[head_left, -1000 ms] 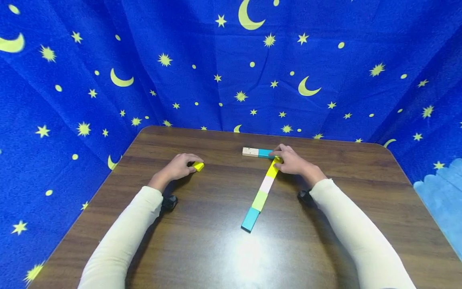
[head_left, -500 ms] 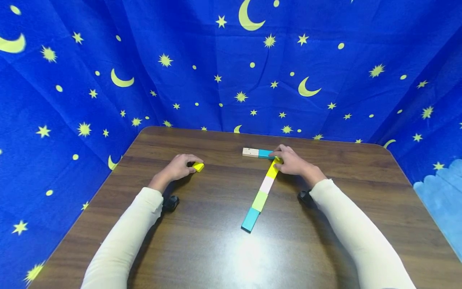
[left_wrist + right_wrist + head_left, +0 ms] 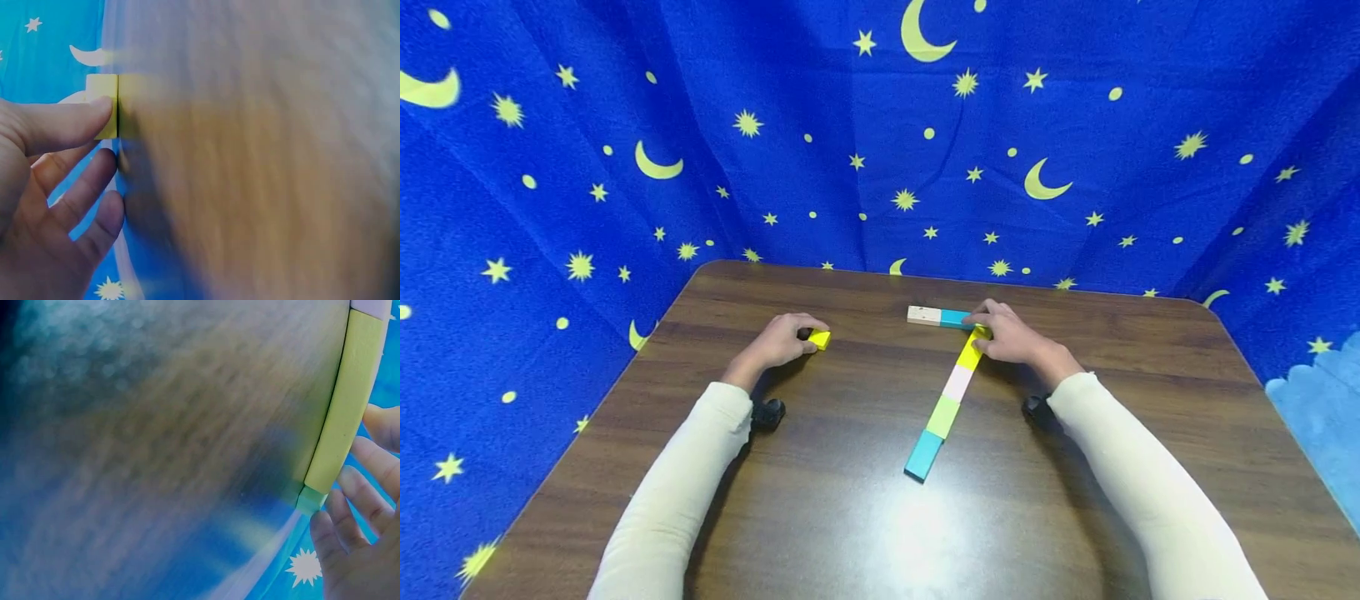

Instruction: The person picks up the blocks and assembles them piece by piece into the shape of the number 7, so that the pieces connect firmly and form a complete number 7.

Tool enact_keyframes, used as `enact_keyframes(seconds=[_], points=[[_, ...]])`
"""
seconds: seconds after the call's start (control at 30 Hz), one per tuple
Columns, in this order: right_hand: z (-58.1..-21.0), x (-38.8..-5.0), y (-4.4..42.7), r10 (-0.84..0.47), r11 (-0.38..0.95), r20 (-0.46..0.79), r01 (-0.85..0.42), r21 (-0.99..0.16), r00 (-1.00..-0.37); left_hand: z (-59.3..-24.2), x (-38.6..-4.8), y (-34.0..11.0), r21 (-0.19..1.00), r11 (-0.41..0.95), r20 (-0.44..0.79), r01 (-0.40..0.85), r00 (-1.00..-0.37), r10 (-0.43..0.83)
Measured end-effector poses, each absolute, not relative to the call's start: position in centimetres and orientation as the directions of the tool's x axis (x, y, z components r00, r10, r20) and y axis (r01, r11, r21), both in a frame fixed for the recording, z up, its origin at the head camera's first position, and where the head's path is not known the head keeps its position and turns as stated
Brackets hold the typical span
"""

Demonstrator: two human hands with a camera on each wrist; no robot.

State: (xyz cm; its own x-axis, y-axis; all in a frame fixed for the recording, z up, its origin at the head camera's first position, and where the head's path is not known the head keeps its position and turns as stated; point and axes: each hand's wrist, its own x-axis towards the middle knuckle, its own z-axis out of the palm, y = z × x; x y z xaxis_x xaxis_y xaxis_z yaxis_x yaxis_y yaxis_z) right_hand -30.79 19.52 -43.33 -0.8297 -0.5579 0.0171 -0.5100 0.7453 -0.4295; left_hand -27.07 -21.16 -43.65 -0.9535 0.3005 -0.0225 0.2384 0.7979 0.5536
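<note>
My left hand (image 3: 784, 340) pinches a small yellow block (image 3: 820, 339) between thumb and fingers, left of the row. The left wrist view shows the thumb across the same yellow block (image 3: 106, 119). My right hand (image 3: 1011, 333) touches a long yellow block (image 3: 971, 350) at the far end of a slanting row, fingertips along its upper edge in the right wrist view. Toward me the row continues with a pink block (image 3: 957, 383), a light green block (image 3: 943, 417) and a blue block (image 3: 924, 455). Leftward from the far corner lie another blue block (image 3: 955, 319) and a cream speckled block (image 3: 924, 315).
The blocks lie on a brown wooden table (image 3: 820, 500) with a bright glare spot near its front. Blue cloth (image 3: 820, 100) with yellow moons and stars hangs behind and at the sides. Dark wrist devices sit under both cuffs.
My left hand has shifted slightly right and away from me with the small yellow block. The right hand stays at the row's corner, and the row looks unchanged.
</note>
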Motion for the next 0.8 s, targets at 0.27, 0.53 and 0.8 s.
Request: enact_keyframes(seconds=[0.27, 0.53, 0.8], points=[[-43.3, -30.7, 19.9, -0.55, 0.756, -0.019, -0.489, -0.435, -0.835, -43.9, -28.5, -19.3, 0.586, 0.787, -0.037, 0.194, -0.964, 0.265], [-43.4, -30.8, 19.9, -0.553, 0.754, -0.002, -0.5, -0.427, -0.833, -44.4, -30.3, -16.0, 0.682, 0.726, -0.046, 0.088, -0.986, 0.163], [-43.2, -30.6, 19.7, -0.558, 0.746, 0.005, -0.504, -0.434, -0.83, -45.2, -31.5, -13.0, 0.731, 0.679, 0.001, 0.064, -0.996, 0.093]])
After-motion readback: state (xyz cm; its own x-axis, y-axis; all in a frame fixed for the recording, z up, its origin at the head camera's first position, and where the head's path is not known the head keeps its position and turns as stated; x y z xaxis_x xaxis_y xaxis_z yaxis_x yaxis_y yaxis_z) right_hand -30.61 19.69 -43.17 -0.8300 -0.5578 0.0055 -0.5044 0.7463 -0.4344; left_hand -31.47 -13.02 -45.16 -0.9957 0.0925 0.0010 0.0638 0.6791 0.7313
